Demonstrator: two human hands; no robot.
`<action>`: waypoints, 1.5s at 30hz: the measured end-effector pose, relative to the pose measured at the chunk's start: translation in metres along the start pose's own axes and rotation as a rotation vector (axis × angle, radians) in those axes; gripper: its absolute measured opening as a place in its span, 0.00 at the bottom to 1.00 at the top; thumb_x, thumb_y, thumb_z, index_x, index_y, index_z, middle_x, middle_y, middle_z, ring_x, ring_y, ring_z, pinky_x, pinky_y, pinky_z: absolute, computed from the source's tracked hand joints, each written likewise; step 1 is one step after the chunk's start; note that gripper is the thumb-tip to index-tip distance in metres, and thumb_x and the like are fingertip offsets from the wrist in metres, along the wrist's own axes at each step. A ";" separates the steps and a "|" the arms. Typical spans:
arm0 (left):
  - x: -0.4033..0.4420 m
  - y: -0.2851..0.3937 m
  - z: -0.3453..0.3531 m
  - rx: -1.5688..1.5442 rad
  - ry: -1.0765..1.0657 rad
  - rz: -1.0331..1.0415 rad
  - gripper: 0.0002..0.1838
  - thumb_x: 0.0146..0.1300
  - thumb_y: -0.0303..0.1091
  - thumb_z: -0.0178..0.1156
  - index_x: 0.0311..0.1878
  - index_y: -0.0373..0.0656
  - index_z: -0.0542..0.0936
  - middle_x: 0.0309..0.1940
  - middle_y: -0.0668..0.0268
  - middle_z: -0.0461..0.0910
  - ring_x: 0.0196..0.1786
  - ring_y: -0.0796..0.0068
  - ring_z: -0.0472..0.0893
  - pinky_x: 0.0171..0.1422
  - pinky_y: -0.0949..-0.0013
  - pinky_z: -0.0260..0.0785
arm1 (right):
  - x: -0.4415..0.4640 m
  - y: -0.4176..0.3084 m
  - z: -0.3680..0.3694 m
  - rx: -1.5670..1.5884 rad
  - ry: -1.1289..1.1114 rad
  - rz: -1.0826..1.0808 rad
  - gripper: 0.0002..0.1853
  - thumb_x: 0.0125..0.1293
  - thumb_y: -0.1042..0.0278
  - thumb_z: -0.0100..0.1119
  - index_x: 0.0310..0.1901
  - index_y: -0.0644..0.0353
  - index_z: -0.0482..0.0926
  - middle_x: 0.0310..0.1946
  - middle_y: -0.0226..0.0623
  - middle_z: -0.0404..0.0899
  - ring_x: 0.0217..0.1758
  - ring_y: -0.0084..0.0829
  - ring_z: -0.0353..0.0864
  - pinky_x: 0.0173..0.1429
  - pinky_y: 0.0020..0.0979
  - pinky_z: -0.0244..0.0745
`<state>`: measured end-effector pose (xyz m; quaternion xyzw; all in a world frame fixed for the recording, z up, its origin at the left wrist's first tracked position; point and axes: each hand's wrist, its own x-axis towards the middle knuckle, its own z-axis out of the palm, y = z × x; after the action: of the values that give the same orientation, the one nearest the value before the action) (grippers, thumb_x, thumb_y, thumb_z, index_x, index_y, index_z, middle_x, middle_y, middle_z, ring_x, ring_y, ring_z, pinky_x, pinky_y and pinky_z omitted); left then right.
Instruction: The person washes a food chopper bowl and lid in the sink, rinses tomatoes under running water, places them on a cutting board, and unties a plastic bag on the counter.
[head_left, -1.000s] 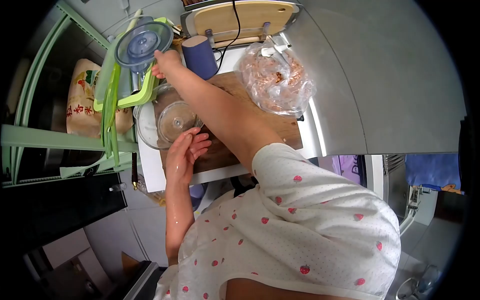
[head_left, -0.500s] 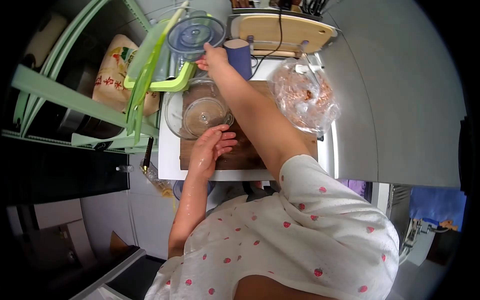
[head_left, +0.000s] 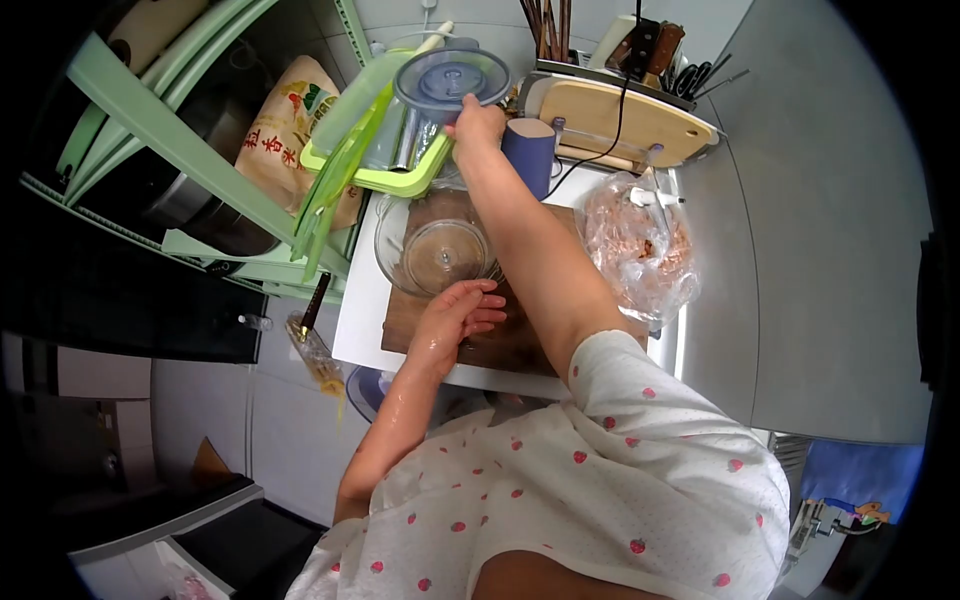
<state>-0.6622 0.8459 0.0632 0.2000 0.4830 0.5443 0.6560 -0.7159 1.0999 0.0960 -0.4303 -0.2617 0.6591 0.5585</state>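
Note:
My right hand (head_left: 478, 128) reaches far forward and grips the near rim of a bluish see-through plastic bowl (head_left: 430, 92), thumb on top. That bowl is over the light-green basket (head_left: 410, 182); whether it rests there I cannot tell. My left hand (head_left: 460, 322), wet and with fingers loosely stretched, is held at the near right side of a clear glass bowl (head_left: 395, 262). It holds nothing that I can see. The glass bowl stands on a dark wooden board (head_left: 405, 325), partly hidden by my right forearm.
Right of the board lies a clear plastic bag (head_left: 640, 245) of pinkish food. A blue-violet container (head_left: 530, 158), a light cutting board (head_left: 625, 115) and a knife holder stand behind. Long green leaves (head_left: 335, 195) hang over the basket beside a green shelf (head_left: 185, 150).
The whole view has shifted, so things sit farther right and lower. My right hand keeps its grip on the plastic bowl, and my left hand stays beside the glass bowl.

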 end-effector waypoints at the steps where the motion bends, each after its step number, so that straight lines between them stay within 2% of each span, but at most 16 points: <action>1: -0.001 0.001 0.000 0.001 0.008 0.000 0.13 0.65 0.36 0.47 0.50 0.41 0.71 0.42 0.60 0.77 0.41 0.70 0.78 0.45 0.71 0.68 | 0.010 0.007 -0.002 -0.174 0.028 -0.169 0.12 0.60 0.67 0.52 0.32 0.71 0.71 0.23 0.43 0.72 0.20 0.31 0.72 0.21 0.29 0.69; 3: 0.000 0.001 -0.001 -0.001 0.014 0.000 0.13 0.65 0.36 0.47 0.50 0.42 0.71 0.42 0.60 0.77 0.41 0.70 0.78 0.45 0.71 0.68 | 0.017 0.005 -0.008 -0.350 0.056 -0.340 0.13 0.59 0.66 0.52 0.32 0.73 0.71 0.25 0.46 0.75 0.22 0.34 0.75 0.23 0.31 0.71; 5: 0.001 -0.001 -0.002 -0.003 0.006 0.002 0.14 0.65 0.36 0.47 0.51 0.42 0.72 0.41 0.59 0.77 0.41 0.70 0.78 0.46 0.70 0.67 | -0.007 -0.024 -0.017 -0.500 0.030 -0.381 0.18 0.59 0.65 0.52 0.42 0.74 0.71 0.37 0.57 0.76 0.41 0.54 0.75 0.48 0.43 0.67; 13: 0.005 0.000 -0.001 -0.002 -0.008 0.005 0.14 0.65 0.36 0.47 0.51 0.43 0.72 0.41 0.60 0.78 0.42 0.70 0.78 0.46 0.70 0.67 | -0.002 -0.035 -0.030 -0.746 0.123 -0.597 0.14 0.58 0.64 0.53 0.36 0.71 0.72 0.34 0.57 0.76 0.41 0.55 0.75 0.46 0.45 0.67; 19: 0.007 -0.001 0.000 0.001 -0.005 0.005 0.14 0.65 0.37 0.47 0.51 0.43 0.72 0.41 0.60 0.78 0.42 0.71 0.78 0.46 0.70 0.67 | 0.005 -0.012 -0.025 -0.700 -0.093 -0.455 0.15 0.59 0.63 0.53 0.33 0.72 0.74 0.33 0.57 0.77 0.41 0.55 0.75 0.47 0.44 0.67; 21: 0.007 -0.003 0.001 0.007 -0.001 0.000 0.14 0.65 0.37 0.47 0.51 0.43 0.72 0.41 0.60 0.78 0.41 0.71 0.78 0.46 0.70 0.67 | 0.010 -0.008 -0.025 -0.774 -0.096 -0.440 0.17 0.61 0.61 0.51 0.32 0.72 0.75 0.29 0.54 0.78 0.33 0.48 0.79 0.38 0.41 0.73; 23: 0.008 -0.003 0.000 -0.001 0.003 -0.001 0.14 0.65 0.37 0.47 0.51 0.43 0.71 0.42 0.60 0.78 0.41 0.71 0.78 0.46 0.71 0.68 | 0.005 -0.018 -0.023 -0.677 -0.335 -0.036 0.20 0.64 0.57 0.49 0.32 0.72 0.75 0.23 0.48 0.79 0.22 0.37 0.80 0.25 0.33 0.75; 25: 0.006 -0.003 0.001 0.000 0.002 0.003 0.14 0.65 0.37 0.47 0.51 0.43 0.71 0.41 0.60 0.78 0.41 0.71 0.78 0.46 0.71 0.68 | 0.004 -0.020 -0.024 -0.684 -0.344 0.009 0.22 0.66 0.55 0.46 0.32 0.72 0.75 0.19 0.42 0.78 0.15 0.29 0.77 0.18 0.27 0.72; 36: 0.003 -0.004 0.003 0.037 0.015 0.026 0.14 0.65 0.37 0.48 0.49 0.40 0.73 0.41 0.60 0.78 0.42 0.70 0.78 0.46 0.71 0.67 | -0.015 -0.027 -0.052 -0.733 -0.538 -0.092 0.19 0.62 0.58 0.48 0.31 0.70 0.77 0.24 0.43 0.79 0.22 0.31 0.79 0.24 0.28 0.73; 39: 0.004 -0.007 0.004 0.025 0.020 0.037 0.13 0.65 0.37 0.48 0.47 0.40 0.74 0.40 0.60 0.78 0.41 0.70 0.78 0.45 0.71 0.68 | -0.040 -0.022 -0.063 -0.950 -0.589 -0.392 0.15 0.58 0.61 0.51 0.31 0.68 0.77 0.27 0.47 0.79 0.29 0.41 0.80 0.36 0.36 0.74; 40: 0.004 -0.008 0.005 0.028 0.025 0.056 0.14 0.66 0.37 0.46 0.47 0.39 0.74 0.40 0.61 0.78 0.40 0.73 0.78 0.44 0.75 0.68 | -0.078 -0.038 -0.065 -1.147 -0.475 -0.606 0.12 0.59 0.61 0.51 0.35 0.63 0.77 0.28 0.43 0.79 0.32 0.38 0.80 0.38 0.34 0.74; 41: 0.004 -0.011 0.005 0.038 0.001 0.036 0.14 0.66 0.37 0.46 0.47 0.39 0.74 0.40 0.61 0.78 0.40 0.73 0.78 0.44 0.75 0.68 | -0.102 -0.037 -0.069 -1.056 -0.428 -0.678 0.13 0.58 0.61 0.52 0.37 0.60 0.77 0.32 0.45 0.79 0.37 0.45 0.78 0.44 0.39 0.72; 42: 0.006 -0.015 0.003 0.023 0.028 0.076 0.14 0.66 0.37 0.46 0.46 0.39 0.74 0.40 0.61 0.78 0.40 0.73 0.78 0.44 0.75 0.68 | -0.108 -0.022 -0.075 -0.902 -0.552 -0.676 0.15 0.58 0.58 0.51 0.39 0.60 0.77 0.35 0.47 0.79 0.40 0.46 0.78 0.46 0.40 0.72; 43: 0.008 -0.018 0.002 0.007 0.054 0.116 0.14 0.66 0.38 0.45 0.46 0.39 0.74 0.40 0.61 0.78 0.40 0.73 0.79 0.44 0.75 0.68 | -0.121 -0.019 -0.082 -1.121 -0.710 -0.687 0.15 0.58 0.59 0.51 0.41 0.59 0.77 0.39 0.47 0.78 0.42 0.46 0.77 0.48 0.40 0.71; 44: 0.008 -0.020 0.000 0.012 0.054 0.089 0.15 0.67 0.40 0.45 0.45 0.39 0.74 0.39 0.61 0.79 0.39 0.73 0.79 0.43 0.74 0.68 | -0.126 -0.013 -0.085 -1.369 -0.887 -0.493 0.14 0.57 0.61 0.52 0.42 0.58 0.77 0.40 0.47 0.77 0.45 0.45 0.75 0.49 0.41 0.68; 45: 0.007 -0.023 -0.001 0.025 0.030 0.071 0.15 0.67 0.40 0.45 0.45 0.39 0.74 0.39 0.61 0.79 0.39 0.73 0.79 0.43 0.74 0.68 | -0.132 -0.011 -0.095 -1.371 -0.853 -0.485 0.14 0.57 0.61 0.52 0.42 0.58 0.77 0.40 0.47 0.77 0.45 0.45 0.75 0.49 0.41 0.68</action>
<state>-0.6521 0.8442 0.0418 0.2171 0.4922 0.5641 0.6263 -0.6280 0.9625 0.0946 -0.3202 -0.8776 0.3221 0.1533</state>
